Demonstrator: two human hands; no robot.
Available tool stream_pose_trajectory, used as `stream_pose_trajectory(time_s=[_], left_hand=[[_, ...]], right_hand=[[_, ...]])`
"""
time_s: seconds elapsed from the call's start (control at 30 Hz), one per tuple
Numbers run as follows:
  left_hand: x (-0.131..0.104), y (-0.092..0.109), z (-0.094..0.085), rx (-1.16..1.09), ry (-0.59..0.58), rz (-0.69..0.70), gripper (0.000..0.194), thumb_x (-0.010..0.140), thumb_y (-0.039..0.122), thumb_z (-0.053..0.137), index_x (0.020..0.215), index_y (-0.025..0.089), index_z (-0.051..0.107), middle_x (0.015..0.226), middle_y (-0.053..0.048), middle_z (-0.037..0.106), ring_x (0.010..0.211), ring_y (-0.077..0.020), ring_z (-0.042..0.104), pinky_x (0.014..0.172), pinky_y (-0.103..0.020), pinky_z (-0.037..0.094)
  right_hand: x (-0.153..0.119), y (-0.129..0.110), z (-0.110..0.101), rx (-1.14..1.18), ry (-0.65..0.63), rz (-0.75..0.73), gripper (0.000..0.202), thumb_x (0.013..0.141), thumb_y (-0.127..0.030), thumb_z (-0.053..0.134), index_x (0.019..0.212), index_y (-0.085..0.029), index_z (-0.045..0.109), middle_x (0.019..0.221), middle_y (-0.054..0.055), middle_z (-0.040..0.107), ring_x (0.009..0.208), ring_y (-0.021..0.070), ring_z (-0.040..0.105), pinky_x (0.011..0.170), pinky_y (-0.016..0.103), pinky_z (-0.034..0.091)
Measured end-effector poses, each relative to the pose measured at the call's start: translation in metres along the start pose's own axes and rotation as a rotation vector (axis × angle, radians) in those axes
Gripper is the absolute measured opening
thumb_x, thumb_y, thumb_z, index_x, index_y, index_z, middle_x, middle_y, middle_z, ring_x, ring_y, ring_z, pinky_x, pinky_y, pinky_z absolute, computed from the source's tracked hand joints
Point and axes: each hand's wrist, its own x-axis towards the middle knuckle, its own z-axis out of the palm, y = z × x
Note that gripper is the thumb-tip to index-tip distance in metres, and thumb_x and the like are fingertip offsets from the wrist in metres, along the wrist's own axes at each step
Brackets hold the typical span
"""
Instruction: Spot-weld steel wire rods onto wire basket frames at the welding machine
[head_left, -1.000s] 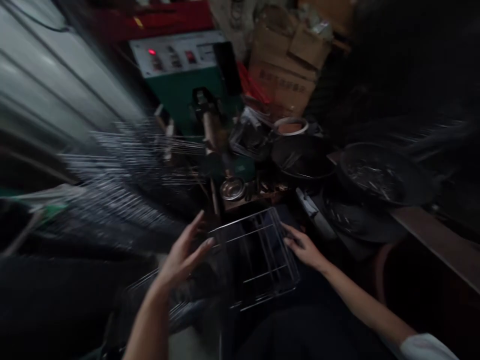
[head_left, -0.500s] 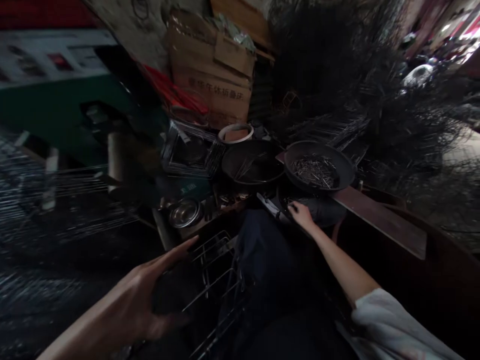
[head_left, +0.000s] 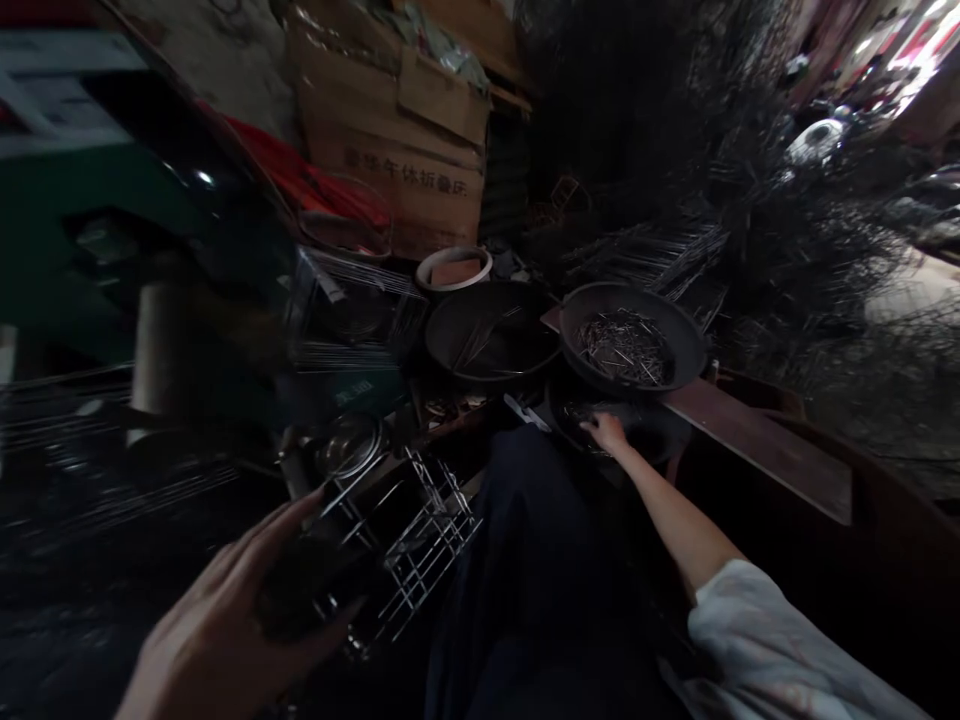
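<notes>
Wire rack (head_left: 397, 535) blurred; right hand's (head_left: 606, 432) fingertips hidden.

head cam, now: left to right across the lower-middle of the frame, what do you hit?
left hand → wire rack → dark trouser leg → right hand reaching into a low dark pan → wooden plank
</notes>
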Motion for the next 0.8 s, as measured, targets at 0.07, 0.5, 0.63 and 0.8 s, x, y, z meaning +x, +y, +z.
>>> stream_pose_trajectory(time_s=[0.07,0.5,0.63,0.8], left_hand=[[0.000,-0.007,0.017,0.001,-0.094,0.009,0.094,0.053,0.069,0.076,0.140,0.046,0.049,0.125,-0.001,0.070,0.098,-0.0333,0.072,0.074,-0.046,0.062],[-0.015,-0.037,0.043,-0.130,-0.170,0.032,0.089,0.071,0.066,0.070,0.149,0.045,0.035,0.142,-0.006,0.056,0.122,-0.0365,0.061,0.096,-0.053,0.056],[-0.026,-0.050,0.042,-0.029,-0.154,-0.036,0.092,0.071,0.071,0.067,0.151,0.045,0.030,0.147,-0.008,0.054,0.129,-0.0420,0.054,0.104,-0.071,0.041],[-0.046,-0.070,0.047,-0.112,-0.092,-0.152,0.089,0.067,0.070,0.069,0.147,0.047,0.038,0.138,-0.005,0.061,0.123,-0.0447,0.058,0.094,-0.070,0.051]], right_hand=[[0.001,0.010,-0.007,0.026,-0.001,0.026,0.029,0.098,-0.037,0.062,0.118,-0.016,0.064,0.123,0.009,0.064,0.110,0.0233,0.063,0.095,0.046,0.053],[-0.019,0.021,0.014,0.198,-0.161,0.042,0.027,0.098,-0.034,0.063,0.116,-0.014,0.063,0.112,0.007,0.066,0.094,0.0192,0.066,0.080,0.037,0.059],[-0.024,0.023,0.009,0.176,-0.195,0.075,0.025,0.098,-0.034,0.062,0.113,-0.014,0.064,0.105,0.005,0.067,0.086,0.0164,0.067,0.075,0.033,0.059],[-0.028,0.023,0.001,0.095,-0.134,0.109,0.025,0.098,-0.035,0.062,0.110,-0.013,0.065,0.103,0.005,0.068,0.085,0.0161,0.067,0.075,0.034,0.059]])
